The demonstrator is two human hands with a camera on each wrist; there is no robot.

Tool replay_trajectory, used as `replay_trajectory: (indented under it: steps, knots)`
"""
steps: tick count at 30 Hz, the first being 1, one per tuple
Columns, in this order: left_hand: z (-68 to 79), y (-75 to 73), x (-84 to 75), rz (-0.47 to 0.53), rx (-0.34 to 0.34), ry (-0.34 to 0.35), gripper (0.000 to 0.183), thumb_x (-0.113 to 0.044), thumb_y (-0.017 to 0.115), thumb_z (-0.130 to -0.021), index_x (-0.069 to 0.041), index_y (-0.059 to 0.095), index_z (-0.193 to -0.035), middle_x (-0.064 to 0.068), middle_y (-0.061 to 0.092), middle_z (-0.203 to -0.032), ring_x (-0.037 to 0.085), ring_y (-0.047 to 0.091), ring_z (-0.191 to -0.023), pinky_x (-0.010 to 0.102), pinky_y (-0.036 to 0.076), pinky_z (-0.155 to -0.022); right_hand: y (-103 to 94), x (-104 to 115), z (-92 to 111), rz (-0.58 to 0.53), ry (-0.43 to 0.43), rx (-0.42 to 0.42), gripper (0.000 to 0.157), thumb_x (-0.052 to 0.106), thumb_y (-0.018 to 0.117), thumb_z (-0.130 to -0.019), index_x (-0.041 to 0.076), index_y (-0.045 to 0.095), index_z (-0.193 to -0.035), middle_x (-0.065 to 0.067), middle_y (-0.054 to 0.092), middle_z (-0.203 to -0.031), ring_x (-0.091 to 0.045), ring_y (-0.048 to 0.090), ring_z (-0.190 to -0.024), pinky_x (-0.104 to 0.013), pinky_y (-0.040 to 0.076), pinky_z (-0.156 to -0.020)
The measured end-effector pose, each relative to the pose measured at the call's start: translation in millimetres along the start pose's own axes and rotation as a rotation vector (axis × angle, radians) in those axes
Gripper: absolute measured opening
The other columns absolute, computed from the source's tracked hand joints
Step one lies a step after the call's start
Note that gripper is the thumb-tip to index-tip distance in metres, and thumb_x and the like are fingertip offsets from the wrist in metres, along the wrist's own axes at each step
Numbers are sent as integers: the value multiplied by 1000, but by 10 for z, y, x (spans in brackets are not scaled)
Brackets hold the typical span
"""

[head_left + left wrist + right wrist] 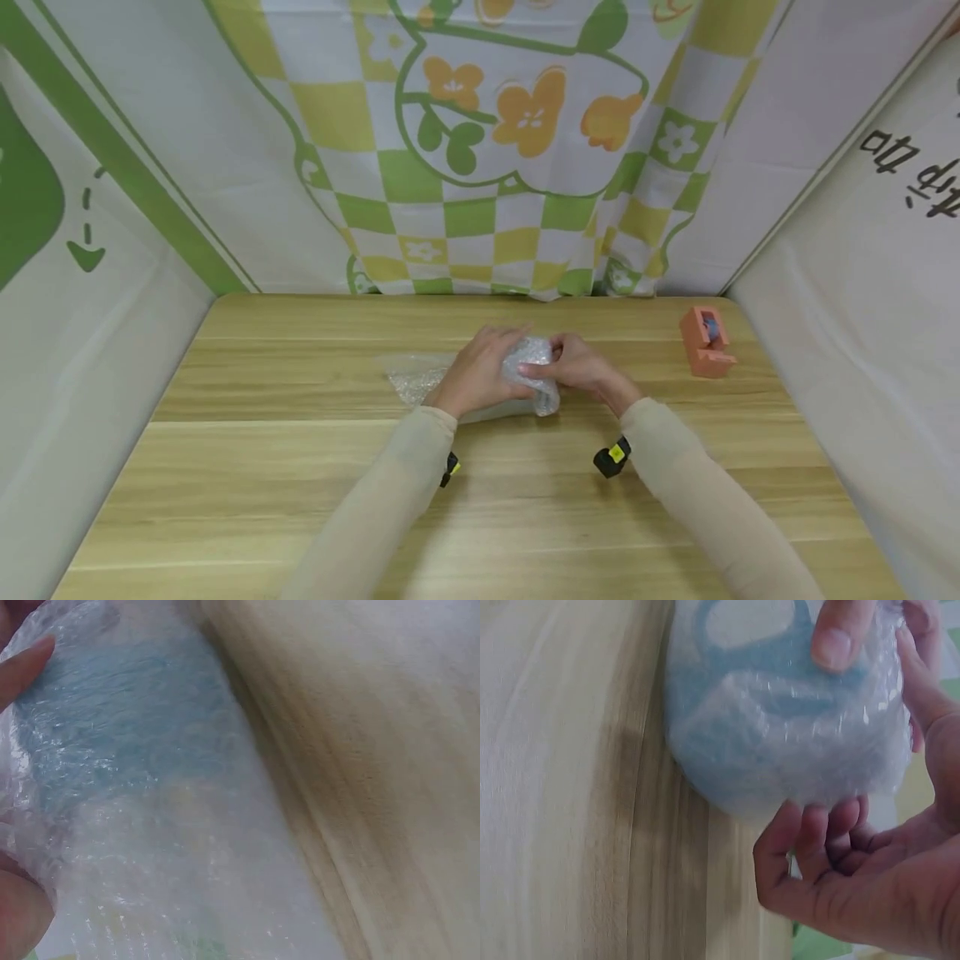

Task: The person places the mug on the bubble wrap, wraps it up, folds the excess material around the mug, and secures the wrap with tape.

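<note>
Bubble wrap point(534, 354) is wound around a light blue mug point(735, 664), whose loop handle shows through the plastic in the right wrist view. My left hand point(480, 371) grips the bundle from its left side, thumb along the near side. At the right end, my right hand point(581, 365) grips the wrap, with several fingers point(810, 832) curled at its edge. A loose tail of the wrap trails left under the left wrist. Through the plastic, the left wrist view shows a blue patch.
A pink tape dispenser point(707, 342) stands at the back right of the wooden table point(525, 508). Behind the table hangs a checked, flowered curtain point(480, 217), and white fabric walls close off both sides.
</note>
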State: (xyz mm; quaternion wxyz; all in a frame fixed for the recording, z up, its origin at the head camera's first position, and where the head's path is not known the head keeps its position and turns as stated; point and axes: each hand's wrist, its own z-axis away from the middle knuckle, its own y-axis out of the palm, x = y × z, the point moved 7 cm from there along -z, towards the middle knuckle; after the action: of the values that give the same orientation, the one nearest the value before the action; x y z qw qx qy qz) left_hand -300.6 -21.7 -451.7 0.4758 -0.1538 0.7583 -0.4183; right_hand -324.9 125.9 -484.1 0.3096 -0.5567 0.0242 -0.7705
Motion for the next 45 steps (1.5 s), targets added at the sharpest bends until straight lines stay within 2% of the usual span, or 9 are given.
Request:
replay_trajectory:
  steps: [6,11,14,17,20,23,27,36,45]
  knots:
    - [67,6,6,22,-34,6,109,-42,91,-74,-7,31,-159,11,49,-152,29,46,-137,45,40,-113,75,61,35,-1,-35,-35,54,30,86,-83,-7,54,-108,-15,63,-98,-22,62,-84,-30,56,-68]
    - [131,6,37,68,14,9,115,-51,87,-76,-16,20,-163,13,41,-158,30,38,-143,47,35,-116,76,84,72,14,-20,-93,54,29,87,-82,-6,53,-106,-14,60,-100,-22,59,-86,-29,54,-68]
    - [199,-57,93,96,20,-11,105,-56,81,-81,-19,26,-162,9,38,-160,28,34,-146,48,30,-118,59,88,86,55,-15,-128,56,31,88,-81,-4,51,-105,-10,54,-96,-21,54,-84,-28,50,-65]
    - [284,-158,174,127,-2,-64,80,-52,74,-90,-16,43,-155,6,45,-155,28,38,-145,49,31,-118,52,90,96,85,-17,-140,60,32,88,-80,-6,50,-106,-9,49,-93,-21,49,-82,-30,46,-63]
    - [348,-206,252,172,0,-126,62,-45,68,-97,-14,53,-148,7,52,-150,30,44,-140,51,34,-116,44,83,104,105,-14,-144,72,36,88,-80,-9,48,-119,-12,49,-101,-24,49,-89,-32,48,-71]
    - [375,-189,301,218,17,-164,56,-38,66,-99,-14,54,-148,10,54,-148,32,52,-133,52,40,-111,37,68,122,112,-9,-148,88,42,87,-80,-11,41,-133,-19,49,-117,-30,50,-104,-39,50,-85]
    - [371,-151,308,231,8,-161,56,-33,68,-98,-14,52,-149,9,54,-147,32,59,-126,52,44,-108,29,62,164,117,-22,-161,93,46,85,-81,-10,39,-139,-24,49,-128,-34,51,-113,-44,51,-92]
    - [317,-135,261,228,-48,-126,54,-28,70,-97,-11,54,-146,8,55,-145,33,56,-130,48,40,-112,11,124,226,110,-83,-213,86,40,85,-82,-12,41,-135,-23,51,-122,-33,54,-106,-42,52,-87]
    - [239,-28,260,260,5,-148,54,-29,67,-99,-11,51,-147,7,53,-147,28,63,-116,44,51,-102,-43,104,268,83,-55,-227,86,38,85,-82,-12,39,-135,-23,49,-123,-32,51,-108,-42,50,-89]
